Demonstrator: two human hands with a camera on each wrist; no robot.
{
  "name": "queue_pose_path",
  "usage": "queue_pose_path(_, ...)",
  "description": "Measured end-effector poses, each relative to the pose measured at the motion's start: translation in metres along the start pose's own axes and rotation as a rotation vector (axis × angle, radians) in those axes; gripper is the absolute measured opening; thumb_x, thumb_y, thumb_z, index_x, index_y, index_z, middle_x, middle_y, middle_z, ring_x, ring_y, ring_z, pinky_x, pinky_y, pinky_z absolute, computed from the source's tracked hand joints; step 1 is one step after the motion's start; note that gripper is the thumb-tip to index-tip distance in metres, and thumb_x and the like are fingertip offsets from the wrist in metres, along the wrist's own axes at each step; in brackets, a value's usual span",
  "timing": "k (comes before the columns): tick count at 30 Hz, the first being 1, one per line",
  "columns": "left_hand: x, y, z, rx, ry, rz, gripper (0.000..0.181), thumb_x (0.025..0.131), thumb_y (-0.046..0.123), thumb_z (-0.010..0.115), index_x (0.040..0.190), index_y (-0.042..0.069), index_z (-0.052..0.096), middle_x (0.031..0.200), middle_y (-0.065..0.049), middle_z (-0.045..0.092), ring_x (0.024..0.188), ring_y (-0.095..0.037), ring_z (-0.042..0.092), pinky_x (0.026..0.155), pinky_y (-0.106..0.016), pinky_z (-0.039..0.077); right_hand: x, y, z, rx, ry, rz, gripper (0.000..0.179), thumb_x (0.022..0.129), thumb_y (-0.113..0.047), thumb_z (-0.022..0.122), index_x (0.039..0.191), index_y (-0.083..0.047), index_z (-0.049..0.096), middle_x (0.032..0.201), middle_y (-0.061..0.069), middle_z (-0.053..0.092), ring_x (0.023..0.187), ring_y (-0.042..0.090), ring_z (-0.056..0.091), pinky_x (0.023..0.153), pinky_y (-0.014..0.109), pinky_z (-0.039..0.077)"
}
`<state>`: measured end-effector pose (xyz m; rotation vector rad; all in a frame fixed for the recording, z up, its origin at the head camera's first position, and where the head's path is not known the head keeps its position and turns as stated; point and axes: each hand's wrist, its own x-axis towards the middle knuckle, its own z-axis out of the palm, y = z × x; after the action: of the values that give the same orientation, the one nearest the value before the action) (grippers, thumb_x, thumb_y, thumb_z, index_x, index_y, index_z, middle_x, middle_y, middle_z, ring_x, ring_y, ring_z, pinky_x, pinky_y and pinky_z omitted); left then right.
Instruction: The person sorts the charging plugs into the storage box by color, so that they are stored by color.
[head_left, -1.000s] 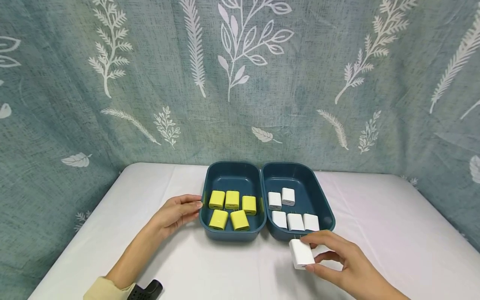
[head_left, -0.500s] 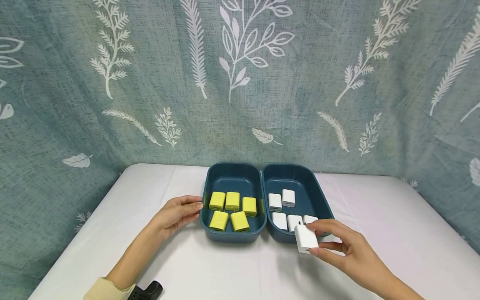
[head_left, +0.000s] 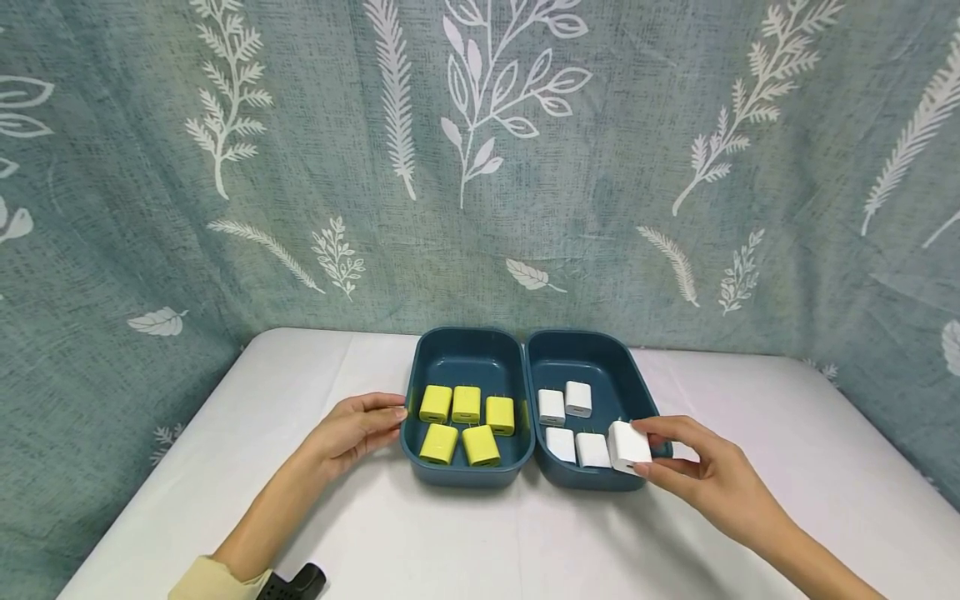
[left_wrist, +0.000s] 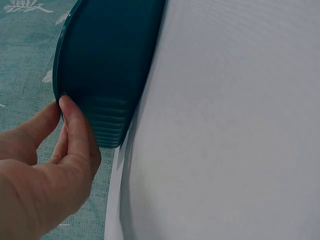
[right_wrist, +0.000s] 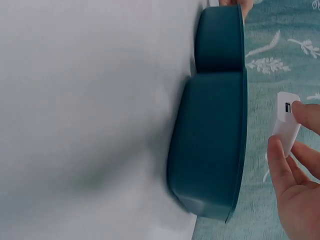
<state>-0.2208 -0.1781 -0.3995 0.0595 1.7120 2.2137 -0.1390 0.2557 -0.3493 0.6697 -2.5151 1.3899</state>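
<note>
Between the thumb and fingers of my right hand [head_left: 708, 467] is a white USB charger plug [head_left: 628, 447], held over the front right of the right blue bin [head_left: 581, 477]. In the right wrist view, the charger [right_wrist: 287, 120] shows its USB port and hangs apart from the bin wall. Several white chargers [head_left: 559, 444] lie inside that bin. My left hand [head_left: 358, 433] is at the left wall of the left blue bin [head_left: 465, 477]; in the left wrist view, thumb and fingers pinch its rim. Several yellow chargers [head_left: 439, 443] lie in the left bin.
Both bins stand side by side, nearly touching, toward the back of the white table [head_left: 420, 550]. A green patterned cloth [head_left: 315, 167] hangs behind. A black device [head_left: 296, 581] sits by my left sleeve [head_left: 213, 581].
My right hand has carried the white charger away from me and slightly right, from before the right bin to over its front right corner. The left hand stays at the left bin.
</note>
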Motion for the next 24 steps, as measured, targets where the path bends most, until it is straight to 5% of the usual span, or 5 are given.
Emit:
queue_pose_path(11,0.001,-0.001,-0.001,-0.004,-0.004,0.002,0.037,0.094,-0.003,0.062,0.129,-0.013,0.052,0.097,-0.009,0.066,0.077,-0.011,0.066,0.074,-0.021,0.057,0.014,0.014,-0.009,-0.061,0.020,0.105,0.043,0.088,-0.010,0.077,0.129,-0.007,0.063,0.114,0.009,0.061,0.095,0.006,0.062,0.078,0.024,0.057)
queue_pose_path(24,0.000,-0.001,0.000,-0.005,0.001,0.000,0.039,0.094,-0.003,0.062,0.130,-0.014,0.050,0.097,-0.009,0.066,0.077,-0.011,0.066,0.073,-0.021,0.057,0.022,0.020,-0.009,-0.136,0.021,0.118,0.041,0.088,-0.019,0.078,0.127,-0.013,0.066,0.120,0.005,0.063,0.104,0.006,0.055,0.083,0.020,0.055)
